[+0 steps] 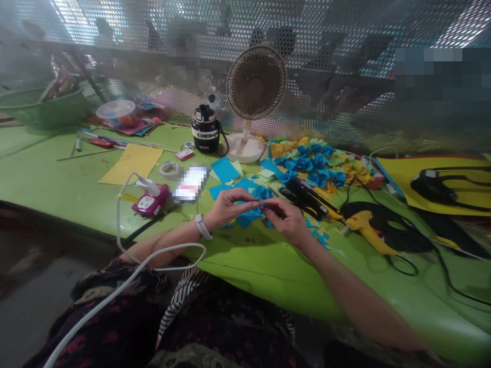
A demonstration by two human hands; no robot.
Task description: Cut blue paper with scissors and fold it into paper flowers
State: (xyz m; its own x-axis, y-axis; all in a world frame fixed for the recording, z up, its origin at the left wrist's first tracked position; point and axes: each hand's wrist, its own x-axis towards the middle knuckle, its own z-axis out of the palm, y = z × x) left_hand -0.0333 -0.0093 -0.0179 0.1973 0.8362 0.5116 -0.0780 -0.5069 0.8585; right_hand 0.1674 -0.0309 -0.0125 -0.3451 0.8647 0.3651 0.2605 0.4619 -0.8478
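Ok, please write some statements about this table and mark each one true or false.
1. The left hand and the right hand pinch a piece of blue paper between them. True.
2. The fan stands left of the black jug. False: it stands right of it.
3. A yellow glue gun lies on the table, right of the hands. True.
4. The table is red. False: it is green.
5. The watch sits on the right wrist. False: on the left wrist.

Bare green table [42, 186] left; glue gun [369, 229] (cords [412, 240] too) crowds right.
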